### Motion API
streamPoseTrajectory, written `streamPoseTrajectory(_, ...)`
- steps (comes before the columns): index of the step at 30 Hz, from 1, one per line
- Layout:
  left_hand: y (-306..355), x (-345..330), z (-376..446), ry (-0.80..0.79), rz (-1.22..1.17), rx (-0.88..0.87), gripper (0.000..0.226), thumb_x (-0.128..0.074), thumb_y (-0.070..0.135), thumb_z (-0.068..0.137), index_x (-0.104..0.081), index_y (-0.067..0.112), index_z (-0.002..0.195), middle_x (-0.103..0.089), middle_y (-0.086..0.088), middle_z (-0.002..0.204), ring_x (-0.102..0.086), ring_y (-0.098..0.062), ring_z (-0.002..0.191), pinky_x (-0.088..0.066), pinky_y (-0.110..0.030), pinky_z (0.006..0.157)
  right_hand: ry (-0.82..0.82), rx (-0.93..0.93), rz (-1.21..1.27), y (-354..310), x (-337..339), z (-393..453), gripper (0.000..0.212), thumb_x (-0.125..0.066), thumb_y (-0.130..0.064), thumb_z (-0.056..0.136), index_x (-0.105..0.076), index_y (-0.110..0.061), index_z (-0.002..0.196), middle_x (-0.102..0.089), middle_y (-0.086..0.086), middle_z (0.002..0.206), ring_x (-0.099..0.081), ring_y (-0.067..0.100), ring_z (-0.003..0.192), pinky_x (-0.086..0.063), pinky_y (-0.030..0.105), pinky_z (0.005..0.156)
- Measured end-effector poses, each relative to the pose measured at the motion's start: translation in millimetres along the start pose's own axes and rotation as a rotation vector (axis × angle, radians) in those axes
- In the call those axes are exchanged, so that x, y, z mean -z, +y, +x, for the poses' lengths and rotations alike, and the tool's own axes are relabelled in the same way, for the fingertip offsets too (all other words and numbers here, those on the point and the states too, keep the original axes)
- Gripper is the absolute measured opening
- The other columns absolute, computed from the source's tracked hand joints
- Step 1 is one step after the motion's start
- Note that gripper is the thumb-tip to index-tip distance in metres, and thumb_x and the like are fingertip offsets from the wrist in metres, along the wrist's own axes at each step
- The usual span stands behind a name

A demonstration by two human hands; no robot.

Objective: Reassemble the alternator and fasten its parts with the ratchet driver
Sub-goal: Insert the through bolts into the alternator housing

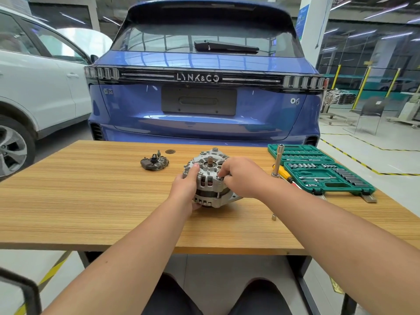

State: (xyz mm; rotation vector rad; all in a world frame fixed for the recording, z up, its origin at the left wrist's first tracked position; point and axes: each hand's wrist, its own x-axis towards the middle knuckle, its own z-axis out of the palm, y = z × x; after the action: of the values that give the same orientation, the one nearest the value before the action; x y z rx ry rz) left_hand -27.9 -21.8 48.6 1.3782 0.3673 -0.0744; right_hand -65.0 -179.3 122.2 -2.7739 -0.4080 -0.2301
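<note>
- Head view: the alternator [210, 178] sits shaft-end up on the wooden tabletop [91, 196], roughly mid-table, a bit right of center.
- Left hand [186, 186] is wrapped around the alternator's left side, thumb up on the top rim, fingers curled down around the housing, so it's gripping the body.
- Right hand [241, 177] is over the right edge of the housing, fingertips pinched on a small bolt [219, 178] at the top of the casing. Can't really tell how far in that bolt is.
- The dark rectifier plate [155, 163] lies off to the left of the alternator, apart from it, with a small round dark disc [170, 151] just behind it.
- The ratchet driver [277, 161] stands upright just right of the right hand, next to the green socket case [318, 169], which is open on the right side of the tabletop. A yellow-handled tool [286, 176] lies between them.
- One loose socket [274, 217] stands near the front right, well clear of the alternator.
- Blue car [204, 87] parked right behind the tabletop, white car [34, 76] to the left.
</note>
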Motion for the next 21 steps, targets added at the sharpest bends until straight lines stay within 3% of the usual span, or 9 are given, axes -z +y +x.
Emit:
streamPoseTrajectory(7,1,1,0,0.005,0.008,0.001,0.061,-0.062,0.069,0.090,-0.053,0.029,0.136,-0.065,-0.001,0.113,-0.064,-0.024,0.097,-0.058,-0.041,0.068,0.019,0.025,0.002,-1,-2,-1,0.032,-0.050,-0.009,0.093,-0.073,-0.018,0.114,-0.067,0.001,0.119,-0.059,0.020,0.106,-0.052,0.035,0.089)
streamPoseTrajectory(12,-4,0,0,0.021,-0.005,-0.003,0.075,-0.060,0.075,0.086,-0.050,0.028,0.144,-0.065,-0.003,0.123,-0.063,-0.026,0.104,-0.060,-0.049,0.083,-0.007,0.034,0.049,5,1,1,0.031,-0.052,-0.012,0.094,-0.073,-0.020,0.114,-0.065,-0.004,0.113,-0.054,0.013,0.098,-0.046,0.024,0.077)
streamPoseTrajectory(15,-9,2,-2,0.050,-0.010,-0.027,0.085,-0.057,0.081,0.083,-0.048,0.025,0.145,-0.063,-0.002,0.129,-0.061,-0.025,0.111,-0.058,-0.048,0.088,0.040,0.005,0.206,16,5,-2,0.031,-0.054,-0.012,0.095,-0.073,-0.020,0.117,-0.065,-0.007,0.112,-0.057,0.011,0.100,-0.043,0.018,0.074)
streamPoseTrajectory(18,-16,6,-3,0.159,0.080,-0.112,0.097,-0.053,0.085,0.081,-0.038,0.022,0.153,-0.049,-0.005,0.150,-0.050,-0.030,0.131,-0.046,-0.045,0.097,0.145,-0.069,0.275,36,11,-7,0.029,-0.053,-0.012,0.096,-0.073,-0.019,0.115,-0.068,-0.002,0.114,-0.060,0.012,0.100,-0.047,0.022,0.076)
streamPoseTrajectory(21,-13,9,-8,0.301,0.210,-0.308,0.087,-0.053,0.080,0.086,-0.040,0.021,0.148,-0.042,-0.006,0.153,-0.043,-0.030,0.136,-0.043,-0.049,0.102,0.199,-0.170,0.267,59,20,-10,0.029,-0.051,-0.013,0.097,-0.072,-0.019,0.116,-0.068,0.000,0.112,-0.062,0.017,0.098,-0.050,0.026,0.072)
